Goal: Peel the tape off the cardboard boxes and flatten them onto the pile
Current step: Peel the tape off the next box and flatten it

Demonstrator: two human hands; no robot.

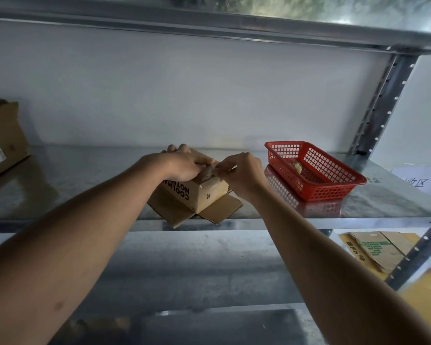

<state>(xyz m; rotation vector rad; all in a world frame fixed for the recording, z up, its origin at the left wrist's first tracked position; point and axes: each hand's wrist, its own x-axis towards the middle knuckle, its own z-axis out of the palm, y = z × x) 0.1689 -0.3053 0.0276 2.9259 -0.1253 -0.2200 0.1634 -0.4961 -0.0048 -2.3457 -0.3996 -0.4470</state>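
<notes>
We find the small cardboard box (197,192) upside down at the metal shelf's (85,185) front edge, flaps splayed. Left hand (184,164) presses flat on top; right hand (241,173) pinches the clear tape (209,171). We judge peeling underway; next, pull steadily along the seam.

Both bare forearms reach forward and upward, and they come together at the wrists' end. The left hand (184,164) lies palm down, the fingers spread flat and curled over a far edge, pressing. The right hand (241,174) is just beside it, almost touching, with the knuckles raised and the thumb and first fingers pinched together on something thin between them.
</notes>
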